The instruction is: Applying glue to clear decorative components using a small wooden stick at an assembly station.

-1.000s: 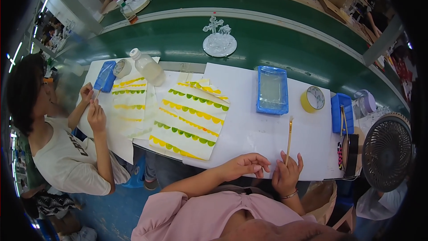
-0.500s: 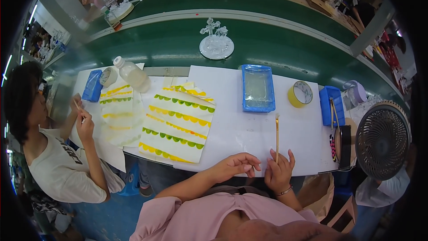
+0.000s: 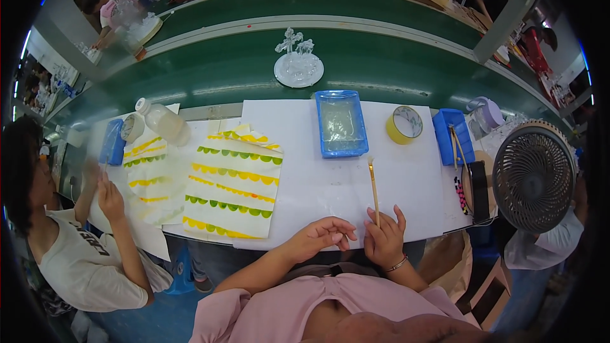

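Note:
My right hand [image 3: 384,241] holds a paintbrush [image 3: 373,194] upright near the table's front edge. Its pale bristles point away from me, toward a blue tray [image 3: 321,124] of clear liquid. Just left of that hand is my left hand [image 3: 325,236], palm turned inward and fingers loosely bent and apart. I make out nothing in it. Both hands hover over the near edge of a white paper sheet [image 3: 305,184]. Farther left lies a white cloth [image 3: 232,184] with yellow and green scalloped stripes.
A yellow tape roll [image 3: 403,125], a blue bin [image 3: 454,136] with brushes and a black fan [image 3: 535,178] stand at right. Behind is a clear figurine on a white base [image 3: 298,71]. At left are a bottle [image 3: 163,122] and a co-worker [image 3: 89,254] holding a thin stick.
The view has shifted, so the table things sit farther left in it. My hands keep nearly the same pose, the brush still in the right one.

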{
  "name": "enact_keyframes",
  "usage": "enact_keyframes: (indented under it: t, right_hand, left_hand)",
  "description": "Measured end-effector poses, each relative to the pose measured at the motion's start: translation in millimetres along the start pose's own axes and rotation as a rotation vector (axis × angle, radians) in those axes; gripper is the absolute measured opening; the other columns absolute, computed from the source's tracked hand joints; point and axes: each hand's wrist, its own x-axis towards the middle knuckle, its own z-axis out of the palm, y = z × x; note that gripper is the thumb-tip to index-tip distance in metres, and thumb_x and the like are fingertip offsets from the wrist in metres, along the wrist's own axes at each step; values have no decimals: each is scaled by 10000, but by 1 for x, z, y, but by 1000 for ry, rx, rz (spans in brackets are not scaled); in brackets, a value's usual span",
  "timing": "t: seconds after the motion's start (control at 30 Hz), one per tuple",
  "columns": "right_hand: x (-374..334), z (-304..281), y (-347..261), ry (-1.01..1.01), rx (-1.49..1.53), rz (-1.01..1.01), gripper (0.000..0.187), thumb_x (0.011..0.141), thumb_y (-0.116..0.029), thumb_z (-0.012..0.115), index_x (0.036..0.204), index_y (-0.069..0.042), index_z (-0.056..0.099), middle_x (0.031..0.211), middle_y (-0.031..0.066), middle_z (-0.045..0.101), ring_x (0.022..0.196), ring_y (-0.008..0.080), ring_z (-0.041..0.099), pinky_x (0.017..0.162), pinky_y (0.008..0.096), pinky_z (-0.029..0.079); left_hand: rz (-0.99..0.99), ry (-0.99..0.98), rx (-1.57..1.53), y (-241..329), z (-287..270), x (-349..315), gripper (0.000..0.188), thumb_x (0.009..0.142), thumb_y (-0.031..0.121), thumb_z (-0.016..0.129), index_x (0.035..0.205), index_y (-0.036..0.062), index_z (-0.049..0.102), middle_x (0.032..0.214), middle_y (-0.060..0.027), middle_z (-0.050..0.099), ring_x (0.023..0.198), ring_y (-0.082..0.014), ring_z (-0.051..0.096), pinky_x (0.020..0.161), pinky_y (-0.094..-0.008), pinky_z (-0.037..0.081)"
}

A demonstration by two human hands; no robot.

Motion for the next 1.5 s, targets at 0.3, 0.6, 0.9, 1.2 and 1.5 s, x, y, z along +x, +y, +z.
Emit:
enact_keyframes:
  t: [0.3, 0.6, 0.9, 1.2, 1.5]
  right_hand:
    - [-2, 2, 1, 9, 7, -1, 238, 762, -40, 606, 997, -72, 608, 1126, 122, 666, 991, 239, 645, 1079, 518, 300]
    - [-2, 1, 1, 26, 25, 18, 265, 767, -35, 609, 1029, -69, 595, 1126, 116, 668, 1000, 237, 643, 1084, 517, 290]
    - [-3, 0, 1, 18, -6, 7, 259, 744, -51, 607, 1000, -77, 630, 1175, 122, 648, 1022, 232, 631, 1090, 512, 283]
    - [-4, 3, 3, 38, 20, 4, 278, 755, -49, 609, 1031, -78, 609, 1169, 113, 653, 1017, 229, 634, 1090, 516, 279]
    - [-1, 0, 0, 40, -13, 6, 280, 767, -42, 617, 1044, -80, 594, 1189, 114, 645, 1024, 232, 631, 1088, 515, 279]
  left_hand:
    - [8, 12, 2, -2, -1, 0, 342, 994, 211, 516, 1276, 18, 506, 1164, -114, 600, 983, -156, 596, 909, -322, 474]
    - [-4, 19, 9, -1, 0, 1, 349, 992, 215, 518, 1272, 9, 502, 1165, -139, 599, 989, -180, 602, 905, -336, 472]
    - [-14, 28, 28, -2, 0, -1, 344, 994, 201, 510, 1277, 6, 495, 1169, -142, 598, 988, -181, 604, 909, -336, 470]
    - [-19, 37, 30, -1, 1, 0, 345, 994, 192, 508, 1276, -6, 495, 1165, -139, 596, 990, -179, 603, 908, -332, 472]
    - [-38, 37, 25, 1, 2, 0, 303, 992, 148, 501, 1266, 22, 515, 1160, -94, 598, 981, -141, 585, 917, -303, 466]
